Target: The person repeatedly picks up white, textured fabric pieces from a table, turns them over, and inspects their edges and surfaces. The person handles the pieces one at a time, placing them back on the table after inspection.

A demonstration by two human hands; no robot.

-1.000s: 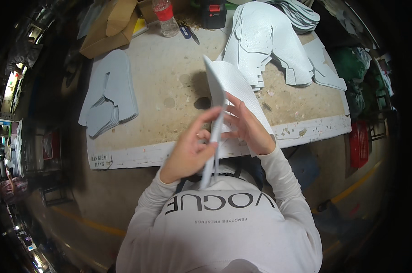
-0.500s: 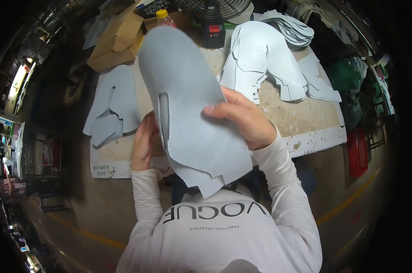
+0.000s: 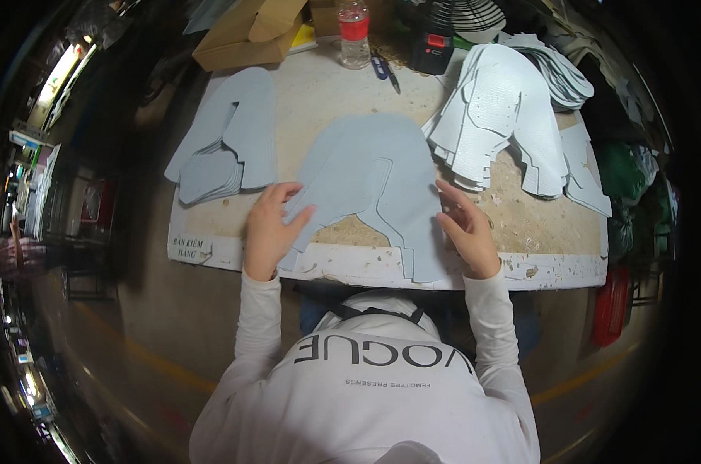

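A pair of matching U-shaped grey cut pieces [image 3: 358,155] lies flat at the front of the table, one slightly offset over the other, round end away from me. My left hand [image 3: 271,228] is at their left edge, thumb and fingers apart, fingertips at the material. On the opposite side my right hand [image 3: 472,232] is open too, fingers slightly bent beside the right edge. Neither hand grips anything. To the left sits a stack of similar grey pieces [image 3: 254,100]. A pile of lighter, whitish textured pieces [image 3: 513,85] stands to the right.
The worn table [image 3: 304,100] carries a cardboard box [image 3: 250,39], a bottle with a red label [image 3: 355,35], small blue-handled snips [image 3: 381,68] and a black battery pack [image 3: 431,52] below a fan [image 3: 474,15]. More cut pieces [image 3: 559,73] lie at the far right.
The grey pieces, held up in my right hand before, now lie flat on the table, spread slightly apart. My hands have let go and moved to either side. The view has shifted.
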